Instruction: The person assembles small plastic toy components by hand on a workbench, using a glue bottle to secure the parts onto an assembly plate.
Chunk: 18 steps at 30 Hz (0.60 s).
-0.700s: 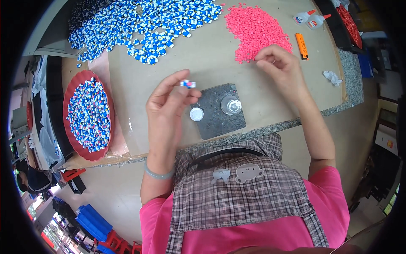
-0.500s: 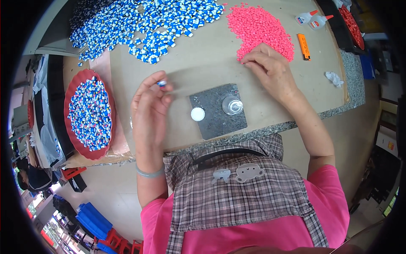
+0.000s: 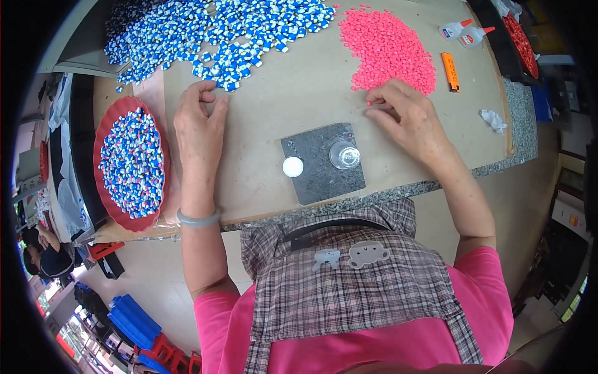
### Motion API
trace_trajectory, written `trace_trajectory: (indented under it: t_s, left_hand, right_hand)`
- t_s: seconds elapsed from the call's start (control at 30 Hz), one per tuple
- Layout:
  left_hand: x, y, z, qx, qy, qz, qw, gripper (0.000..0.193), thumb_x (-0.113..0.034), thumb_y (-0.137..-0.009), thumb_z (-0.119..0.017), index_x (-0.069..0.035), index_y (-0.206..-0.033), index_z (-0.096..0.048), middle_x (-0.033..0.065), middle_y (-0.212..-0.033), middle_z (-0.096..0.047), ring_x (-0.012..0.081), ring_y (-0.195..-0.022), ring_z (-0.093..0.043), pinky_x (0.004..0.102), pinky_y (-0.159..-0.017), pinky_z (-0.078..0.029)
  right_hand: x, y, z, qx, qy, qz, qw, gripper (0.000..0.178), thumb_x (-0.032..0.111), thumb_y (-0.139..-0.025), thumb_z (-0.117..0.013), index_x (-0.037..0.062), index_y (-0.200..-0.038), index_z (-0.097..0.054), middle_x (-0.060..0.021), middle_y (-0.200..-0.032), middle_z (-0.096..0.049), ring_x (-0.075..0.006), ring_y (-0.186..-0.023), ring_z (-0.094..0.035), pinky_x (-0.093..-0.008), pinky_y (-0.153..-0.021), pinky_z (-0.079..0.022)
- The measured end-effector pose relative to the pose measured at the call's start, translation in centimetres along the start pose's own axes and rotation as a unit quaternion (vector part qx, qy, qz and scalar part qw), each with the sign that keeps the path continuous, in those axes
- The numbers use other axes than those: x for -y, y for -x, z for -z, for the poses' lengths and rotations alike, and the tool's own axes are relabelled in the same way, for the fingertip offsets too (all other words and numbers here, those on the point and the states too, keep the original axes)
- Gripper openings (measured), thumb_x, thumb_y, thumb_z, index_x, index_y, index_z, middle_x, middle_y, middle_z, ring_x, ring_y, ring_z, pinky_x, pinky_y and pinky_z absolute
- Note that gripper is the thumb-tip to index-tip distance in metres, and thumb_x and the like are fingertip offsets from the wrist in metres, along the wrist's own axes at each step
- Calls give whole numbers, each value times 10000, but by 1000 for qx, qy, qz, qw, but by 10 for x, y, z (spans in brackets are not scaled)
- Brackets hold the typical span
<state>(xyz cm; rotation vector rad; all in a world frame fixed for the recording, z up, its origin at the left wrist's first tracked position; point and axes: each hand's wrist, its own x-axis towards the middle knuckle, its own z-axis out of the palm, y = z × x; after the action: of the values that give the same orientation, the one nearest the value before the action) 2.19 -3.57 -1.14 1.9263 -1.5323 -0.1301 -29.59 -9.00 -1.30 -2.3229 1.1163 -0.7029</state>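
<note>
Pink pellets (image 3: 387,50) lie heaped on the far right of the desk (image 3: 280,118), and my right hand (image 3: 408,118) rests at the near edge of that heap, its fingers (image 3: 381,101) drawn together over one or two pellets (whether they truly pinch one, I cannot tell). My left hand (image 3: 199,128) lies flat-ish on the desk to the left, the fingers curled and slightly apart, holding nothing that I can see; its fingertips touch the near fringe of the blue-and-white pieces (image 3: 212,28) spread across the far left of the desk. A pale green bangle (image 3: 198,218) sits on that wrist.

Between my hands, nearer to me, lies a dark grey slab (image 3: 322,163) with a small clear cup (image 3: 344,154) standing on its right part and a white round cap (image 3: 293,166) at its left edge. Left of my left forearm, a red tray (image 3: 103,187) at the desk's left edge holds more blue-and-white pieces. Far right, beyond the pink heap, lie an orange lighter (image 3: 450,71) and two small glue bottles (image 3: 464,32) with red tips; a crumpled white scrap (image 3: 491,118) lies nearer, on the right.
</note>
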Motion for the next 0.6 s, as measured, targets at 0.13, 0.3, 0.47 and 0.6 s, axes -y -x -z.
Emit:
trace_trajectory:
  t_s: [0.13,0.3,0.47,0.6]
  left_hand:
    - [-10,-1,-10,12,29,-28,999,223,-32,-771,-708,-20,-984,-641,92,-864,-603,178,-682,-547,298,-595,-455]
    - [-17,1,-12,43,55,-43,997,237,-14,-757,-715,-24,-981,-639,90,-886,-611,177,-702,-555,300,-613,-455]
    - [-19,2,-11,57,60,-40,996,254,-1,-749,-717,-29,-989,-639,87,-894,-613,173,-709,-558,299,-617,-454]
    - [-24,3,-11,66,71,-64,993,249,-2,-752,-710,-31,-989,-641,96,-910,-616,193,-780,-600,308,-662,-475]
  right_hand:
    - [-8,-1,-6,-17,47,93,994,110,12,-795,-653,21,-900,-620,-94,-869,-617,-272,-795,-630,-384,-685,-522]
    - [-14,-3,3,20,-8,111,994,136,14,-786,-657,14,-919,-630,-100,-887,-618,-279,-813,-630,-386,-707,-526]
    - [-10,2,3,6,-8,66,998,123,5,-785,-652,8,-907,-636,-99,-896,-617,-282,-833,-628,-378,-718,-532]
    - [-13,-1,-1,4,17,108,994,118,-6,-773,-644,11,-889,-634,-95,-893,-617,-281,-831,-627,-371,-711,-531]
